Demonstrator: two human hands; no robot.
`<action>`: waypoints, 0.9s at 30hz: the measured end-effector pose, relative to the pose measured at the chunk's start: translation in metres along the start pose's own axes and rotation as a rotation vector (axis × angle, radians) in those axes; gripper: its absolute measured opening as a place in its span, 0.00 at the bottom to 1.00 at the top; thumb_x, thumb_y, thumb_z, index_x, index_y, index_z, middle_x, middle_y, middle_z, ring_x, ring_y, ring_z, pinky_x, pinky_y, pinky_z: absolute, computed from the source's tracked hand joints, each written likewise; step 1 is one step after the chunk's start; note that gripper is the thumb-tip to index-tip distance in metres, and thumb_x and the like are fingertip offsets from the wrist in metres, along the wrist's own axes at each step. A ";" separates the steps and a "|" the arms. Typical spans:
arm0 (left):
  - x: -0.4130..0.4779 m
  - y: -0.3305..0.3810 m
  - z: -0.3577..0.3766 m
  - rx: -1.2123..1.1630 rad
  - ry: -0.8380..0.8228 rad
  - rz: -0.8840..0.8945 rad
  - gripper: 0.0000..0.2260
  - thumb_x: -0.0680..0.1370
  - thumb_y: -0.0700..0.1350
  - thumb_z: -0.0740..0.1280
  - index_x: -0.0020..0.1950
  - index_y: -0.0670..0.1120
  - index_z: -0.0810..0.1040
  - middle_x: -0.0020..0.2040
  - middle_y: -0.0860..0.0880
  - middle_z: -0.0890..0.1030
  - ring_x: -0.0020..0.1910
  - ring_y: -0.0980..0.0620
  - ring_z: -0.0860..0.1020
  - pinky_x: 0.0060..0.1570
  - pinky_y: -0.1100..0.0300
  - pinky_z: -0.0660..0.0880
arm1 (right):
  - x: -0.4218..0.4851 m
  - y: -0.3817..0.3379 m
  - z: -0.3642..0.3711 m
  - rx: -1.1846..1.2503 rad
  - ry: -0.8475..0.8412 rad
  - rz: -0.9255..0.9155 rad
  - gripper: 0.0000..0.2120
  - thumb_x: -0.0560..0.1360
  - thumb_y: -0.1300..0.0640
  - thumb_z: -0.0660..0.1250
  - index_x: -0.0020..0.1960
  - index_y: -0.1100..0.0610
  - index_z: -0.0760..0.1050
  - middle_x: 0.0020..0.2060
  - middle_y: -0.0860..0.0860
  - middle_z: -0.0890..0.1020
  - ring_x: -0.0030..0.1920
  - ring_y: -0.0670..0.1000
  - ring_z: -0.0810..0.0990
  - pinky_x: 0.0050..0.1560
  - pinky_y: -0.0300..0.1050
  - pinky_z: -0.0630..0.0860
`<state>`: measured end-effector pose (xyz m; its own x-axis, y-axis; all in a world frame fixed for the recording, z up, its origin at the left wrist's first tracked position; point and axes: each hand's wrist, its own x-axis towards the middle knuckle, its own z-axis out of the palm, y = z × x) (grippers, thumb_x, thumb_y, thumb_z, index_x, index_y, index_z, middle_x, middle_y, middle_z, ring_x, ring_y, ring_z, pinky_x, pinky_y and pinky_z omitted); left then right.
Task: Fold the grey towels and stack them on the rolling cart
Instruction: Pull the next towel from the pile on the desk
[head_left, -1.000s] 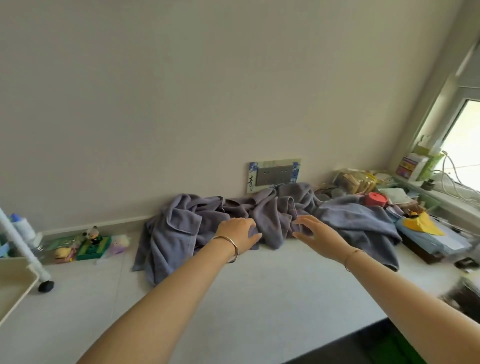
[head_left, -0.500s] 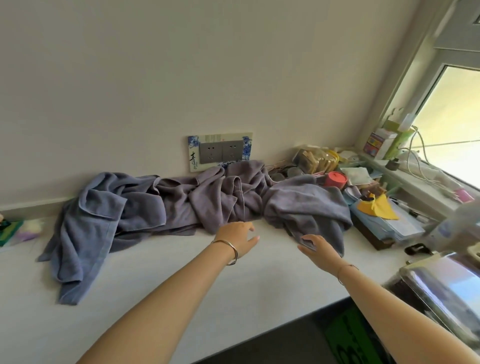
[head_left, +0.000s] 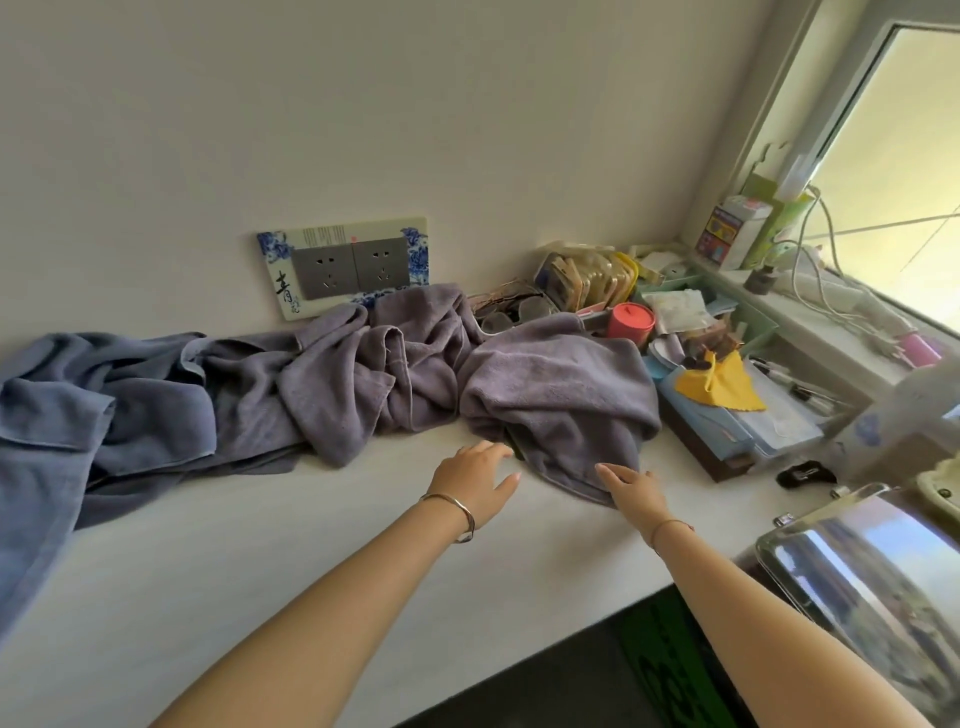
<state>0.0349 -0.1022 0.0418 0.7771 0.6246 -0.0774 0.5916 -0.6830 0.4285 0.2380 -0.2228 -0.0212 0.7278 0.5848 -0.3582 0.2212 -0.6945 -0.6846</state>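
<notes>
Flanking a corner of the grey towel — left hand, right hand

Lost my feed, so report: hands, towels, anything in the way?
Left hand open, right hand open, both at edge of nearest towel. Grey towels crumpled, none folded. Red tub, yellow cloth crowd its right side. Cart not in view.
</notes>
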 end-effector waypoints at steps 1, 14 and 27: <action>0.004 0.003 0.002 -0.013 0.014 0.011 0.18 0.80 0.53 0.58 0.68 0.49 0.68 0.68 0.50 0.70 0.65 0.48 0.69 0.60 0.55 0.67 | 0.001 0.000 -0.002 0.102 -0.019 0.003 0.21 0.78 0.44 0.61 0.63 0.56 0.76 0.65 0.61 0.74 0.69 0.61 0.65 0.68 0.54 0.65; 0.033 0.042 -0.066 -0.533 0.182 0.213 0.24 0.77 0.52 0.64 0.72 0.48 0.65 0.69 0.49 0.71 0.68 0.52 0.68 0.64 0.62 0.65 | -0.057 -0.152 -0.084 0.507 -0.010 -0.424 0.08 0.74 0.48 0.67 0.44 0.53 0.78 0.42 0.54 0.80 0.47 0.53 0.78 0.45 0.41 0.74; 0.008 0.057 -0.229 -0.729 0.391 0.236 0.11 0.73 0.48 0.71 0.50 0.43 0.80 0.47 0.46 0.83 0.49 0.46 0.80 0.53 0.53 0.78 | -0.138 -0.287 -0.122 0.742 -0.221 -0.766 0.17 0.68 0.52 0.70 0.54 0.59 0.75 0.43 0.52 0.81 0.46 0.48 0.80 0.53 0.40 0.76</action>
<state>0.0260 -0.0491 0.2715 0.6532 0.6739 0.3452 0.0338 -0.4814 0.8759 0.1534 -0.1554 0.3019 0.4144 0.8686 0.2717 0.0656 0.2693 -0.9608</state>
